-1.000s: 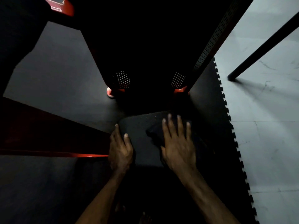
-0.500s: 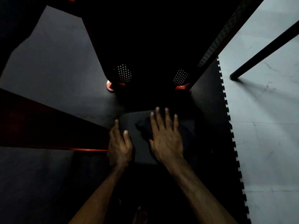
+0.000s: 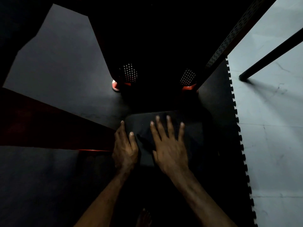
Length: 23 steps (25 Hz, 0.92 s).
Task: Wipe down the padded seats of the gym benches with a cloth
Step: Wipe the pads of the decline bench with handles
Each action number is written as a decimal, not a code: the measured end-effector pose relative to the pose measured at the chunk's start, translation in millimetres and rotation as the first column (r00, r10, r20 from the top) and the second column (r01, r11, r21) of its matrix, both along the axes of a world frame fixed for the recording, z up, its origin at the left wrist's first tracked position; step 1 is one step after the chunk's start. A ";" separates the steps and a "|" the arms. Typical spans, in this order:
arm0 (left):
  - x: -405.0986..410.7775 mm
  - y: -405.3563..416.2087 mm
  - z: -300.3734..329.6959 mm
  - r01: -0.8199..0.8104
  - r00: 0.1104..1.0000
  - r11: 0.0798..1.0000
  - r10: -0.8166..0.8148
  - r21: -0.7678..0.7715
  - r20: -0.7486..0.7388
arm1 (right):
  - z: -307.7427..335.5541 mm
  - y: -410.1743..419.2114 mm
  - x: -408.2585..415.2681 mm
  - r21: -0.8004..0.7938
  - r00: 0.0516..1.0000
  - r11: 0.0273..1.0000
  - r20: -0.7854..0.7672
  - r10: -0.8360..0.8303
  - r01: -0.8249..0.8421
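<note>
A dark padded seat (image 3: 195, 136) lies low in the middle of the head view, very dim. My right hand (image 3: 168, 145) lies flat on it with fingers spread, pressing on a dark cloth (image 3: 146, 141) whose edge shows beside the thumb. My left hand (image 3: 125, 148) rests on the seat's left edge, thumb on top and fingers along the side. How far the cloth reaches under my palm is hidden.
The black and red machine frame (image 3: 155, 54) rises right beyond the seat, with red feet (image 3: 115, 86) on the floor. A red beam (image 3: 41, 122) runs in from the left. Black rubber matting (image 3: 65, 71) ends at a pale tiled floor (image 3: 270, 128) on the right, crossed by a black bar (image 3: 270, 54).
My right hand has slid left and toward the seat's far edge with the cloth under it. My left hand has stayed on the left edge.
</note>
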<state>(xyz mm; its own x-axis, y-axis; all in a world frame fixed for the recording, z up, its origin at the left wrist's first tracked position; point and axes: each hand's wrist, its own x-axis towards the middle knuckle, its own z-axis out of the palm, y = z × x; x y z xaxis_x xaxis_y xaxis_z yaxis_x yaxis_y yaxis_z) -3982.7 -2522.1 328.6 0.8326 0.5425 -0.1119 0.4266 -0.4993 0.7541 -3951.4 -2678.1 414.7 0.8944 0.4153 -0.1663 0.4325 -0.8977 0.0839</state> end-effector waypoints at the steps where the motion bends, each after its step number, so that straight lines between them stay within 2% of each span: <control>1: -0.2 1.2 -1.0 0.010 1.000 1.000 -0.010 -0.010 0.008 | -3.5 17.1 19.2 -0.005 1.000 1.000 -0.007 0.006 -0.006; 4: -0.7 1.6 -0.7 0.010 1.000 1.000 -0.010 -0.024 0.018 | -8.7 26.5 34.1 0.011 0.999 0.999 -0.026 0.042 -0.041; 9: -1.8 -1.4 6.3 -0.031 0.999 0.999 0.031 -0.041 -0.016 | 2.3 -29.9 -41.5 0.031 0.994 0.994 -0.009 0.107 -0.106; 13: -1.7 0.3 4.8 -0.036 0.999 0.996 0.034 -0.082 -0.022 | -16.3 34.0 25.7 0.053 0.996 0.995 -0.023 0.091 -0.089; 16: -3.6 0.9 5.8 -0.043 0.998 0.995 0.039 -0.089 -0.046 | -20.6 52.1 47.9 0.026 0.991 0.992 -0.060 0.122 -0.120; 19: -4.2 1.5 11.0 -0.033 0.997 0.993 0.025 -0.117 -0.070 | -0.9 0.3 -2.2 -0.042 0.987 0.987 -0.057 0.153 -0.155; 21: -4.0 1.3 15.0 -0.035 0.999 0.991 0.029 -0.131 -0.044 | 15.4 -20.7 -24.6 -0.105 0.991 0.987 -0.064 0.115 -0.122; 23: -3.3 1.7 16.0 -0.031 0.999 0.992 0.027 -0.122 -0.034 | 11.3 -3.8 -6.8 -0.168 0.993 0.981 -0.078 0.086 -0.099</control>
<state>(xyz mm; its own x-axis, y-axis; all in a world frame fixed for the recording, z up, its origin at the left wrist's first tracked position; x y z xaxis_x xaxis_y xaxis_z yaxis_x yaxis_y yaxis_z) -3986.0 -2520.3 344.7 0.8116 0.5468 -0.2060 0.4649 -0.3907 0.7945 -3958.2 -2681.8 426.0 0.8370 0.4556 -0.3031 0.5233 -0.8285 0.1995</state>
